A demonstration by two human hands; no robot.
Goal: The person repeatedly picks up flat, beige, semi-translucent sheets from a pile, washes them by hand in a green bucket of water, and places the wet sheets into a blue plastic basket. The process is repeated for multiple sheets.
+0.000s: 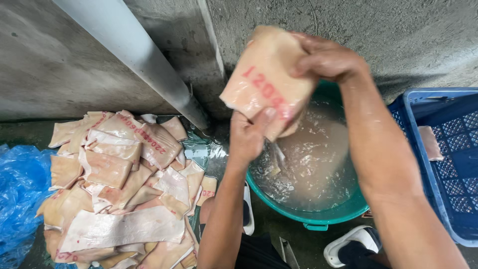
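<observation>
Blocking much of the green basin, the two forearms and the raised slab are hiding its near and upper rim, and the cloudy, pinkish water inside is making whatever is lying under the surface impossible to make out. The blue crate is running off the right edge, the blue plastic sheet off the left, and the heap of slabs off the bottom, so the heap's full extent is not showing. The right hand is slightly blurred.

The slab of pale meat is being held up in the air above the basin, against the grey concrete wall. It is looking roughly rectangular, thick, wet and pinkish-cream, with red stamped marks running across its face and soft, rounded corners.

The left hand is gripping the slab's lower edge, thumb pressing on the front and fingers curling behind. The right hand is clamping the upper right corner, fingers closed over the top.

One slab is being held; one single piece is lying inside the crate. The heap beside the grey pipe is holding well over a dozen overlapping pieces, too tangled for an exact count. Two white-edged sandals are showing below, one basin, one crate, one pipe.
</observation>
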